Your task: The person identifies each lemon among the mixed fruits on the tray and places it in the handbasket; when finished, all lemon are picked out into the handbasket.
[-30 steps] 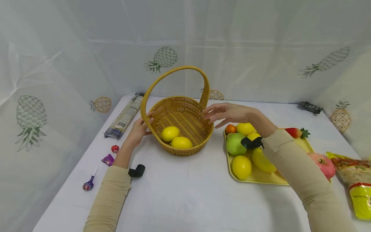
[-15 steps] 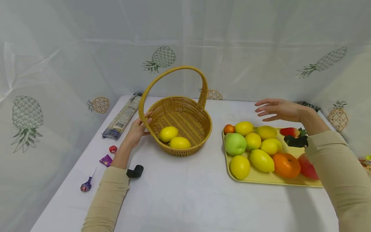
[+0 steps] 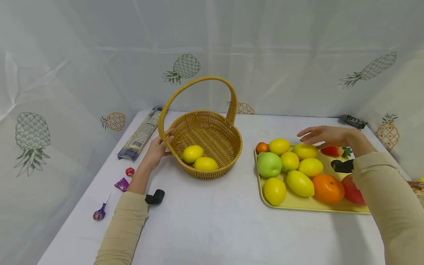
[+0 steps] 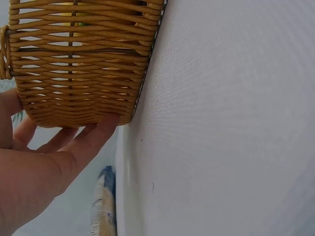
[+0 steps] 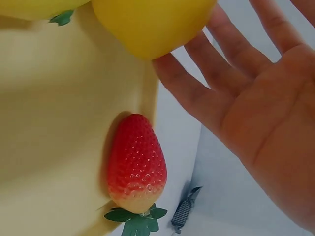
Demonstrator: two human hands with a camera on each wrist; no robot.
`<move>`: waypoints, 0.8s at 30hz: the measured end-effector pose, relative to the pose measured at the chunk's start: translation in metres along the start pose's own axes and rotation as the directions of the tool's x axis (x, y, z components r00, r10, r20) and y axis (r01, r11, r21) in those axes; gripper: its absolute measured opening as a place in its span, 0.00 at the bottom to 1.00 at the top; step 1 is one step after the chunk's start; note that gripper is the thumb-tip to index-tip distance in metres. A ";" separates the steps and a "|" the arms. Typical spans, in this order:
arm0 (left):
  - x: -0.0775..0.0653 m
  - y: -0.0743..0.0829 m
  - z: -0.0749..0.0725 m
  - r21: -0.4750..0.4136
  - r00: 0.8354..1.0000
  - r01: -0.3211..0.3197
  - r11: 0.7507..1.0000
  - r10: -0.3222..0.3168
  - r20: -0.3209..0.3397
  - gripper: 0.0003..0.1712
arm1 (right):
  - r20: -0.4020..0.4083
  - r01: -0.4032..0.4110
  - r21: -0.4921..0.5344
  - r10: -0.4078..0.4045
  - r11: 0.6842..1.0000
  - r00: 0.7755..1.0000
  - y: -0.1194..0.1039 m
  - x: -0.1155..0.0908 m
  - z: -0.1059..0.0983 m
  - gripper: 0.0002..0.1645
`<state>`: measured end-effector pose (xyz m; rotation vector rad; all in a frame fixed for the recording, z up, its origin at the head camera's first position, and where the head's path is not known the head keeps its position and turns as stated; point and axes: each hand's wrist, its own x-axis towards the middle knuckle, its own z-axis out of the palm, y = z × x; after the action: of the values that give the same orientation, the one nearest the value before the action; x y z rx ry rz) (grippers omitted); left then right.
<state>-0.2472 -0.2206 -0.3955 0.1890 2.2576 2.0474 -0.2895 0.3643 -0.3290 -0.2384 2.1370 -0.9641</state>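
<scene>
In the head view, my left hand (image 3: 157,151) holds the left side of a woven wicker basket (image 3: 225,162), near the foot of its tall handle. The left wrist view has its fingers (image 4: 93,142) against the basket's outer wall. Two yellow lemons (image 3: 206,163) lie inside at the near side. My right hand (image 3: 331,136) is over the far side of a yellow tray (image 3: 298,208), fingers loosely extended at a lemon (image 3: 305,151). In the right wrist view, its fingertips overlap that lemon's edge (image 5: 152,29); a strawberry (image 5: 137,162) lies beside it.
The tray also bears several lemons, a green apple (image 3: 269,164), an orange (image 3: 328,188), a small orange fruit (image 3: 262,147) and a red fruit (image 3: 352,189). Left of the basket lie a long packet (image 3: 140,134), wrapped candies (image 3: 122,184) and a lollipop (image 3: 99,213). A black-wrapped item (image 3: 354,121) sits far right.
My right hand has moved from the basket's right side over to the tray, then down to the lemon at the far edge. My left hand has stayed at the basket.
</scene>
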 end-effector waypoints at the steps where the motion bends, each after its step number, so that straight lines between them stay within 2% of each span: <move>1: 0.000 0.000 0.000 0.002 1.000 0.000 1.000 0.000 0.001 0.31 | 0.015 -0.012 -0.010 0.012 1.000 1.000 0.000 0.000 0.001 0.38; 7: 0.001 -0.002 -0.001 0.004 1.000 -0.001 1.000 0.001 -0.004 0.30 | 0.084 -0.058 -0.055 0.063 0.997 0.994 -0.002 0.004 0.006 0.41; 10: 0.002 -0.002 -0.001 0.003 1.000 -0.002 1.000 0.002 -0.006 0.30 | 0.081 -0.065 -0.062 0.070 0.996 0.994 -0.002 0.005 0.008 0.41; 13: 0.002 -0.002 -0.001 0.010 1.000 0.000 1.000 0.000 -0.010 0.30 | 0.037 -0.061 -0.066 0.063 0.996 0.997 0.000 0.005 0.009 0.41; 18: 0.002 -0.002 0.000 0.017 1.000 0.007 1.000 -0.007 -0.019 0.30 | -0.069 0.001 -0.076 -0.007 0.997 0.998 -0.003 -0.001 0.001 0.39; 21: 0.002 -0.002 0.000 0.019 1.000 0.013 1.000 -0.013 -0.020 0.30 | -0.111 0.068 -0.081 -0.077 0.994 0.991 -0.020 -0.007 -0.004 0.37; 24: 0.002 -0.001 -0.001 0.014 1.000 0.015 1.000 -0.014 -0.022 0.30 | -0.146 0.150 -0.081 -0.161 0.985 0.976 -0.047 -0.010 -0.003 0.35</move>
<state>-0.2494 -0.2209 -0.3967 0.1520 2.2799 2.0363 -0.2908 0.3379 -0.2889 -0.3827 2.3217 -1.0267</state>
